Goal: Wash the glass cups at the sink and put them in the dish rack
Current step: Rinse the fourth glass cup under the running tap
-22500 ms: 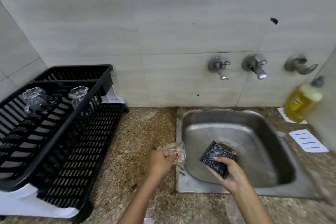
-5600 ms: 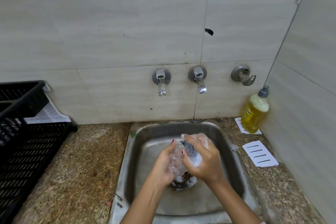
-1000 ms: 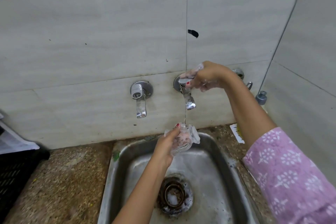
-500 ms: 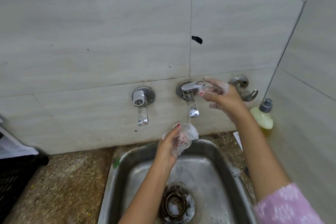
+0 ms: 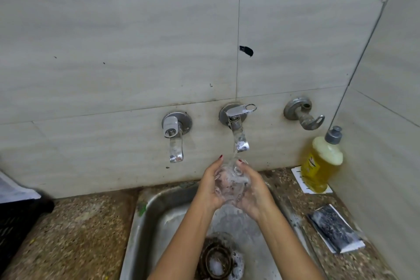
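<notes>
A clear glass cup [image 5: 230,180] sits between both hands, right under the middle tap [image 5: 238,129], which runs water onto it. My left hand [image 5: 210,185] grips its left side with fingers curled round it. My right hand [image 5: 252,190] cups its right side, thumb on the glass. Both are above the back of the steel sink [image 5: 154,216]. The black dish rack [image 5: 16,223] shows only as a corner at the left edge.
A dark sponge [image 5: 333,231] lies on a paper on the counter right of the sink. A yellow dish soap bottle [image 5: 321,162] stands in the back right corner. Two more taps [image 5: 173,134] [image 5: 302,116] flank the running one. Foam sits in the drain [image 5: 217,261].
My right hand left the tap handle and came down onto the glass. Water now runs over the cup, and the soap foam on it is mostly gone.
</notes>
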`<state>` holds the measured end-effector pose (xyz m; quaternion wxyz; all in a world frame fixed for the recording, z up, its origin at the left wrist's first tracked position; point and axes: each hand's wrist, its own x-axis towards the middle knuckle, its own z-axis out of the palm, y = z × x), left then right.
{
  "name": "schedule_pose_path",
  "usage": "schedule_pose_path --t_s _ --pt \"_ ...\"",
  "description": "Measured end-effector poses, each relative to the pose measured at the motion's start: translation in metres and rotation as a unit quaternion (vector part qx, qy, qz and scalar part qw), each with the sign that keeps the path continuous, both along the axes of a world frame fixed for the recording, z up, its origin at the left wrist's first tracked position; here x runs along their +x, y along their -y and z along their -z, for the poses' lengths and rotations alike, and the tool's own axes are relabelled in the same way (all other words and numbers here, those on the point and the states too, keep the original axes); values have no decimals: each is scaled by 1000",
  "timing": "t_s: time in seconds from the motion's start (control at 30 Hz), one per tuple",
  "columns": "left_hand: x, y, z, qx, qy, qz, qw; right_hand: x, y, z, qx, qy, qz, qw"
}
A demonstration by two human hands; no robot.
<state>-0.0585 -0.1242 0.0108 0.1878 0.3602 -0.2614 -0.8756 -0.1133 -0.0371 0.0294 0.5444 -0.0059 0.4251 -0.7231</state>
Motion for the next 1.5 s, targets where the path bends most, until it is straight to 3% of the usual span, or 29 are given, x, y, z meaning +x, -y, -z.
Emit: schedule_pose_path --t_s 0.1,0.2,0.37,0.47,0.53,0.63,0.7,0.8,0.87,1.0,1.07,1.17,1.3,1.33,1.37,1.4,1.43,1.47,1.5 --pt "-11 0 6 -63 64 -57 994 -6 12 2 19 3 41 999" --pt "-23 -8 12 -193 173 -131 957 -7 23 7 53 -54 112 991" --pt "-23 -32 11 -247 75 -225 939 -4 29 12 21 -15 186 982" --pt "-14 -33 9 -331 6 -222 917 -3 31 16 -8 10 173 985" --pt "-9 -31 2 -370 12 -185 910 -2 33 15 -10 7 167 986" --pt "-13 -20 5 -353 90 -190 912 -1 36 16 15 -53 174 983" --pt "-17 -14 0 -239 56 -221 944 2 35 13 32 -167 176 970" --pt "-17 -9 -7 -37 -61 -204 976 9 35 16 56 -415 149 896" --pt "-11 -7 -9 33 -95 -187 977 11 29 20 33 -515 75 854" --pt "-4 -2 -9 101 -153 -152 971 4 15 24 -14 -553 15 833" --pt "-2 0 -9 130 -156 -124 971 -8 12 23 3 -599 5 801" --pt "-1 1 -5 145 -128 -87 977 -23 13 16 32 -723 -49 688" --pt "-4 2 2 138 -52 -72 986 -24 26 5 61 -823 -232 515" --pt "-5 2 3 133 -51 -73 987 -25 30 5 75 -834 -228 496" --pt "-7 4 4 125 -55 -81 987 -22 31 2 81 -827 -209 516" --pt "-9 5 1 111 -66 -97 987 -20 32 3 75 -781 -162 598" --pt "-12 7 0 81 -73 -121 987 -15 31 2 63 -665 -94 738" --pt "-16 9 0 43 -71 -151 985 -9 31 -1 40 -488 -34 872" --pt "-18 12 1 3 -64 -177 982 -6 34 -2 8 -278 1 960"
